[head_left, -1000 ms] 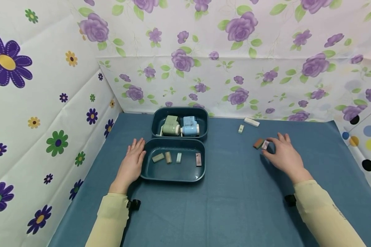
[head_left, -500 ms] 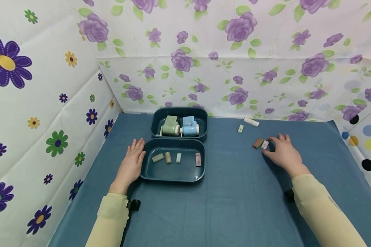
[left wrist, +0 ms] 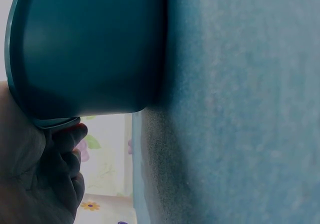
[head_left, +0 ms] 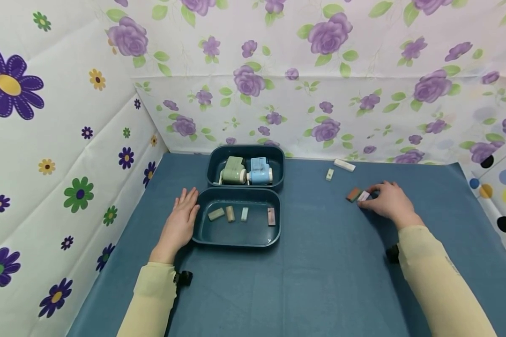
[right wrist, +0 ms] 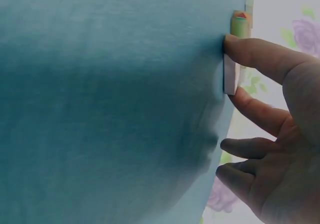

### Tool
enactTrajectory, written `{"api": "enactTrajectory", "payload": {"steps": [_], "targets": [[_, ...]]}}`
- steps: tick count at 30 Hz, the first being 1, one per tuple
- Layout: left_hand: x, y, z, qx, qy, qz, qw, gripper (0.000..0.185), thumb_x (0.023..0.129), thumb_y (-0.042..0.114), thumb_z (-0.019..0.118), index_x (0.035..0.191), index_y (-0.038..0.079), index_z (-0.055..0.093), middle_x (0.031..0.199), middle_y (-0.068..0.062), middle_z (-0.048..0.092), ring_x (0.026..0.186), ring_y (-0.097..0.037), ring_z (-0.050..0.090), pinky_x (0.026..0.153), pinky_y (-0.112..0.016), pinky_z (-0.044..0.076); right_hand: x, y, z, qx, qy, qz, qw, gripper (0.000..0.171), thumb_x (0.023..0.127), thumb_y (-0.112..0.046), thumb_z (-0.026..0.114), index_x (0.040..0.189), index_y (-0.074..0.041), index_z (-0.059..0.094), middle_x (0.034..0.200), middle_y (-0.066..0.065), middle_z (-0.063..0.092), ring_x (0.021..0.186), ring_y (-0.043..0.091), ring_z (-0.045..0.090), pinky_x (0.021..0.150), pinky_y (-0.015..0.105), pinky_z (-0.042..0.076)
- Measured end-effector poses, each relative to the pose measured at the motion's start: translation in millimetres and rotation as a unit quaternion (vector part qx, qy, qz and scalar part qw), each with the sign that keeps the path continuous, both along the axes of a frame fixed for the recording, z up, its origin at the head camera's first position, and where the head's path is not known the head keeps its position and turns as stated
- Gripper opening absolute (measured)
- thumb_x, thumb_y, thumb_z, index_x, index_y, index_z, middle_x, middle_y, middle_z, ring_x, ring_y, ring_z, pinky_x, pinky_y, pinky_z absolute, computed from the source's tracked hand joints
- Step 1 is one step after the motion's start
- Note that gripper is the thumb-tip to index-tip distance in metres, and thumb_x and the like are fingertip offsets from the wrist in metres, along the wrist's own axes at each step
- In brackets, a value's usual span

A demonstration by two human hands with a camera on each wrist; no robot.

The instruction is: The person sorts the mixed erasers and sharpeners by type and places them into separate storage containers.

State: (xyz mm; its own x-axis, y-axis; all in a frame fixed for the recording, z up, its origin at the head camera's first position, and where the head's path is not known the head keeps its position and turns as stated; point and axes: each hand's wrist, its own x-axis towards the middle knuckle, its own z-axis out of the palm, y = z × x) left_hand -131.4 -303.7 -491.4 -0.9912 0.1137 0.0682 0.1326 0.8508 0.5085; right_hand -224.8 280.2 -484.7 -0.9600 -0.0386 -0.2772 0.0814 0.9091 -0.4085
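Note:
My right hand lies on the blue cloth at the right and pinches a small pale pink eraser by its ends; the eraser still lies on the cloth. A brown eraser touches it on the left. In the right wrist view the pale eraser sits between a fingertip and the thumb, with another eraser beyond it. My left hand rests flat against the left side of the near teal tray, which holds several erasers. The tray's wall fills the left wrist view.
A second teal tray behind the first holds a green sharpener and a blue sharpener. A small white-green eraser and a long white eraser lie near the flowered back wall. Flowered walls stand left and behind.
My right hand has crept slightly farther from me and its fingers have drawn in round the pale eraser. The left hand and the trays have stayed put.

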Motion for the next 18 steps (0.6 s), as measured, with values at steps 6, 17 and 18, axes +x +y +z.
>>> {"api": "enactTrajectory", "payload": {"steps": [6, 17, 18], "targets": [[-0.4, -0.1, -1.0, 0.000, 0.000, -0.001, 1.0000, 0.055, 0.119, 0.022, 0.040, 0.167, -0.001, 0.029, 0.175, -0.016, 0.025, 0.165, -0.033, 0.007, 0.133, -0.051, 0.004, -2.5, -0.2, 6.3, -0.004, -0.024, -0.004, 1.000, 0.073, 0.095, -0.046, 0.078, 0.140, 0.009, 0.061, 0.150, 0.044, 0.037, 0.137, 0.065, 0.032, 0.099, 0.075, 0.043], [-0.6, -0.8, -0.7, 0.005, 0.000, 0.002, 1.0000, 0.055, 0.119, 0.022, 0.041, 0.167, -0.001, 0.030, 0.175, -0.016, 0.025, 0.165, -0.032, 0.007, 0.133, -0.050, 0.004, -5.5, -4.2, 12.8, 0.004, -0.037, -0.005, 0.999, 0.072, 0.095, -0.045, 0.078, 0.139, 0.009, 0.062, 0.141, 0.040, 0.046, 0.129, 0.059, 0.039, 0.096, 0.072, 0.046], [-0.5, -0.9, -0.8, 0.005, 0.000, 0.002, 1.0000, 0.055, 0.119, 0.022, 0.041, 0.167, -0.001, 0.030, 0.175, -0.016, 0.025, 0.165, -0.032, 0.007, 0.133, -0.050, 0.004, -5.7, -4.8, 13.0, 0.006, -0.037, -0.006, 0.999, 0.071, 0.095, -0.045, 0.078, 0.139, 0.009, 0.062, 0.140, 0.040, 0.048, 0.130, 0.059, 0.038, 0.096, 0.072, 0.046]]}}
